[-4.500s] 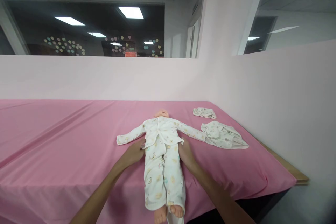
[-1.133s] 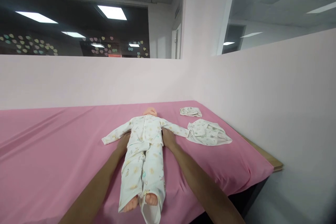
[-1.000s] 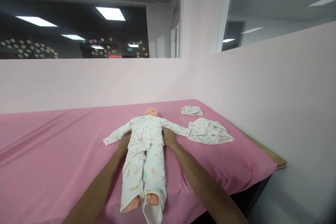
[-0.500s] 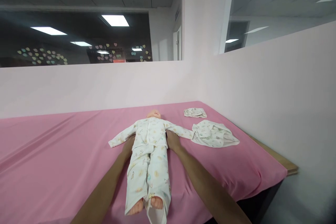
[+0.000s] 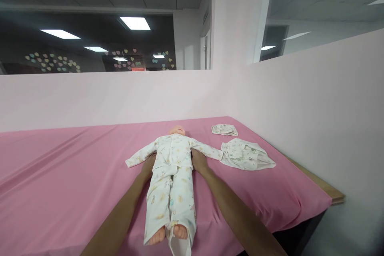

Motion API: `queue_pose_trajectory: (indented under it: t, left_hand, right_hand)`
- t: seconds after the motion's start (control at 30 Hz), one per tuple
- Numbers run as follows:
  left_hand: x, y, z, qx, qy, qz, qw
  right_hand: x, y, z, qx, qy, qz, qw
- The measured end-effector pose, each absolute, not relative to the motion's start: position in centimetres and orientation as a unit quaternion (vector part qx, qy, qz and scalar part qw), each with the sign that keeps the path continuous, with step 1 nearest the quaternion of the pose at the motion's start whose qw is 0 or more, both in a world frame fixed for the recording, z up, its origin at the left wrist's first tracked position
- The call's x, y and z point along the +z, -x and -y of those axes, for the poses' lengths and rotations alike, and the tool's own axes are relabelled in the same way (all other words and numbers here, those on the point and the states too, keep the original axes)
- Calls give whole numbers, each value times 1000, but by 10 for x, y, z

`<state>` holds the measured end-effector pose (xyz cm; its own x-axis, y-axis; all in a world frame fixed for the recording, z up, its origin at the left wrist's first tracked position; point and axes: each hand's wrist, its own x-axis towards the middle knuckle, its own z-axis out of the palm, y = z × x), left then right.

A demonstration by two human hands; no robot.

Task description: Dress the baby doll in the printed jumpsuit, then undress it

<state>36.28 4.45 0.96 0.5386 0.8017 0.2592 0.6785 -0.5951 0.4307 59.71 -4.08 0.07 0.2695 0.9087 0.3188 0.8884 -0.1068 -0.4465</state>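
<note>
A baby doll (image 5: 174, 150) lies on its back on the pink sheet, head away from me and bare feet toward me. It wears a white printed long-sleeved top and matching trousers (image 5: 158, 200); both sleeves stretch out sideways. My left hand (image 5: 149, 165) is against the left side of its torso, below the sleeve. Opposite it, my right hand (image 5: 198, 161) touches the right side under the other sleeve. The fingers of both hands are tucked out of sight behind the top's edges, so their grip is hidden. One trouser leg's hem hangs loose beneath the foot.
A crumpled white printed garment (image 5: 246, 155) lies at the right, touching the doll's sleeve end. Behind it is a folded cloth (image 5: 224, 129). The pink sheet (image 5: 75, 176) covers the table, whose wooden edge (image 5: 318, 180) shows at right. Walls with windows border the back and right.
The view has shifted slightly, so everything sits a little further right. Hands and doll keep the same position relative to each other.
</note>
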Motion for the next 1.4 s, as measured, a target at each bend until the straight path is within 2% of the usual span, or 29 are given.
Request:
queue_pose_trajectory:
  t: [0.27,0.5,0.67,0.97,1.13,1.4]
  left_hand:
    - [8,-363,-51,204,-871,-426,135]
    - [4,-363,-51,209,-879,-420,86]
    - [7,-364,-51,181,-852,-490,47]
    - [-4,-368,-62,269,-777,-552,-141]
    - [-11,-367,-65,260,-789,-523,-191]
    - [-17,-364,-71,258,-791,-519,-199]
  right_hand:
    - [1,-597,41,15,745,604,283]
    - [0,-597,41,4,746,607,274]
    - [3,-594,43,-26,753,602,263]
    - [8,-590,42,-174,783,549,236]
    - [3,-592,41,-171,776,559,238]
    - [1,-593,41,-123,775,573,238]
